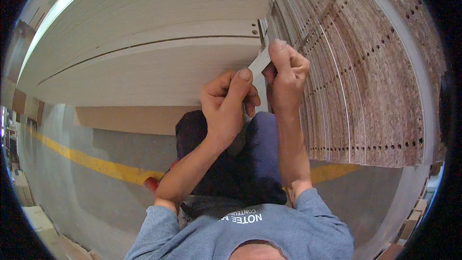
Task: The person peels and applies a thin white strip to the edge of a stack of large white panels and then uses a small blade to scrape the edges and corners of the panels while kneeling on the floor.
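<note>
A short pale strip (260,62), perhaps tape or edge banding, stretches between my two hands in front of me. Its lower left end is pinched between the thumb and fingers of my left hand (225,104). The upper right end is held the same way by my right hand (288,74). Just left of the hands lies a light wood-grain panel (159,70) with a long dark groove and small holes near its right end. Close to my right hand rises a stack of particleboard panels (356,82), their edges dotted with drilled holes.
Beneath the light panel is a brown board or base (130,119). A yellow line (103,165) runs across the grey floor (134,149). Something red (151,183) shows beside my left elbow. More stacked boards (41,226) stand at the lower left.
</note>
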Motion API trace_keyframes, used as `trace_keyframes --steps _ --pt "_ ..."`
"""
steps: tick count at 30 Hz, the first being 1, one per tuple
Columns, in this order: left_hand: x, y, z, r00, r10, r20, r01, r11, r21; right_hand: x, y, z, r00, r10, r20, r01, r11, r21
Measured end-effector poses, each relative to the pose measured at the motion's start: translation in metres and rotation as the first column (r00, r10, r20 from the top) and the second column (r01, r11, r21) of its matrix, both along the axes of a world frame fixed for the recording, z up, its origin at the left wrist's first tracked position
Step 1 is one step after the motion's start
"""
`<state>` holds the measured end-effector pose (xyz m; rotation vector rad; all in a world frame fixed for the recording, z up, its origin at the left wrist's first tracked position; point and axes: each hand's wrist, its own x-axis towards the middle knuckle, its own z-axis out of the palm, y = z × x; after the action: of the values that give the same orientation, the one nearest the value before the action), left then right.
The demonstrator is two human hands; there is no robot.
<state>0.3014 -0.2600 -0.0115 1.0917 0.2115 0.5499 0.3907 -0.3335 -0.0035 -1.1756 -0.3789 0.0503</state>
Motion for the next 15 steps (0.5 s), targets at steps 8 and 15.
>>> trace_keyframes --steps 8,15 --pt "-0.002 -0.005 0.002 0.998 0.047 -0.042 -0.047 0.999 -0.016 -0.003 0.002 0.000 0.995 0.080 -0.066 -0.076 0.996 0.051" --pt "-0.012 -0.013 0.019 0.998 0.065 -0.002 -0.065 0.998 0.010 -0.011 0.002 0.024 0.996 0.084 -0.042 -0.078 0.990 0.119"
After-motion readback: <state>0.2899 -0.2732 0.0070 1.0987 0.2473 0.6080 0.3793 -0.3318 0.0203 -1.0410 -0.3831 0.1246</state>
